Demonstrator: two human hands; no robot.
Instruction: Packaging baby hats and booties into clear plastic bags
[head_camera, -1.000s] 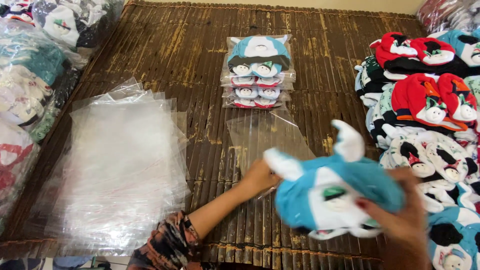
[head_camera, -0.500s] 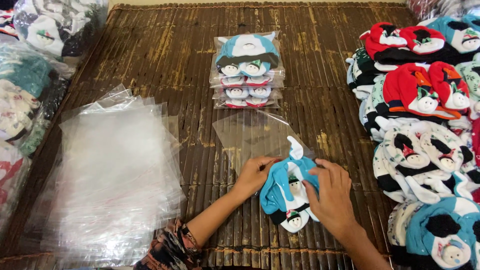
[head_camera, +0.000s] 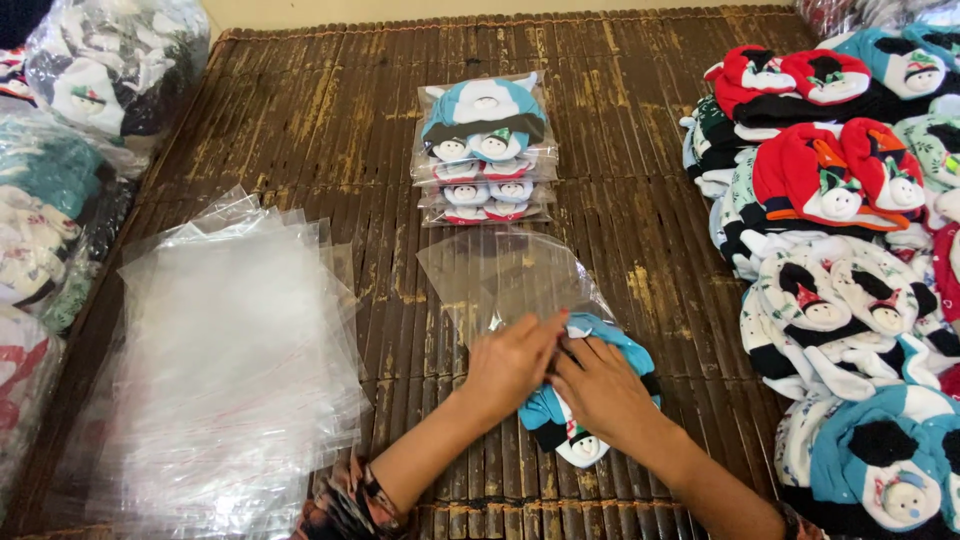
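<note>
A blue, black and white folded knit piece with a small snowman face (head_camera: 580, 440) lies on the dark slatted mat (head_camera: 340, 120). My left hand (head_camera: 512, 362) and my right hand (head_camera: 600, 388) both press on it, fingers meeting at its upper edge. Just beyond my fingers lies a single clear plastic bag (head_camera: 500, 275), its near end touching the piece. Whether the piece is partly inside the bag I cannot tell.
A stack of bagged knit pieces (head_camera: 485, 145) sits further back in the middle. A pile of empty clear bags (head_camera: 225, 350) lies on the left. Loose snowman-pattern knit pieces (head_camera: 850, 270) are heaped on the right, and large filled bags (head_camera: 60, 150) stand along the left edge.
The blue piece went from held up near the camera down onto the mat, folded small. Both hands now press on it at the near end of the clear bag.
</note>
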